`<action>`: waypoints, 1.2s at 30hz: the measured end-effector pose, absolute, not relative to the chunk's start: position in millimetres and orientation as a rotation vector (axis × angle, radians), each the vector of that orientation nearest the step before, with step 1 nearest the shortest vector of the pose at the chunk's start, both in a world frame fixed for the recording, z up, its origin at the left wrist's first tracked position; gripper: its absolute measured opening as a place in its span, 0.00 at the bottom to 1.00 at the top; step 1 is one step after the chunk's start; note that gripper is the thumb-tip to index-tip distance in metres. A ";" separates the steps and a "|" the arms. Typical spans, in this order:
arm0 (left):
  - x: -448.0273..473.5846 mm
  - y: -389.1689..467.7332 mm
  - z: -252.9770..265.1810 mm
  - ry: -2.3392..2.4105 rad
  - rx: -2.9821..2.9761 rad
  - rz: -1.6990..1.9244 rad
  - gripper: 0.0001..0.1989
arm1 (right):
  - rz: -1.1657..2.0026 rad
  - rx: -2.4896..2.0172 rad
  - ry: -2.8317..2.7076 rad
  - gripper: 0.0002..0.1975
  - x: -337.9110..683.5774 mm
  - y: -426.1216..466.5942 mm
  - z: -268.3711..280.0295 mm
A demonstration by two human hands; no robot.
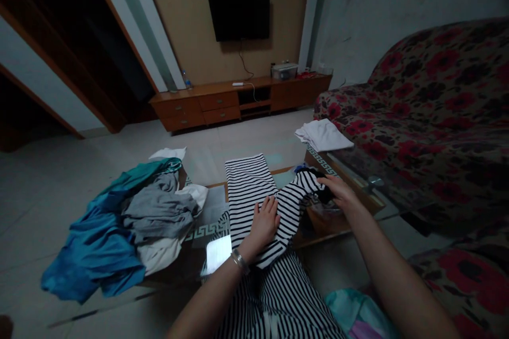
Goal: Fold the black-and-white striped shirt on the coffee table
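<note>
A black-and-white striped shirt (248, 185) lies partly folded on a glass coffee table (214, 201). My left hand (264, 222) rests on the shirt's middle, fingers stretched out and palm down. Off to the right, my right hand (337, 190) pinches the end of a striped sleeve, which curves out from the shirt's body. A bracelet (239, 261) circles my left wrist. Below the shirt, striped clothing (286, 291) covers my lap.
Blue (95, 249), grey and white clothes are heaped at the table's left end. A folded white cloth (324, 135) lies at the far right corner. A floral sofa (437, 90) stands right; a wooden TV cabinet (218, 106) is beyond. Teal cloth (353, 307) lies lower right.
</note>
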State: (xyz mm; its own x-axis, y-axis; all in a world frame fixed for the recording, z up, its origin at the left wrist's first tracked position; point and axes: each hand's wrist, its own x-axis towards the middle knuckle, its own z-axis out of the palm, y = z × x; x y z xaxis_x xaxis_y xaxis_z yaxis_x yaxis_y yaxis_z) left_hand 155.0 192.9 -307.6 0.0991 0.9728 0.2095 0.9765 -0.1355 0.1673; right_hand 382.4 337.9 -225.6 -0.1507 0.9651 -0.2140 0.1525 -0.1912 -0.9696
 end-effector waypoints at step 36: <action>193.4 121.0 -302.5 -2.079 -2.538 -0.506 0.13 | 0.486 -0.528 -2.578 0.16 216.7 281.7 -296.9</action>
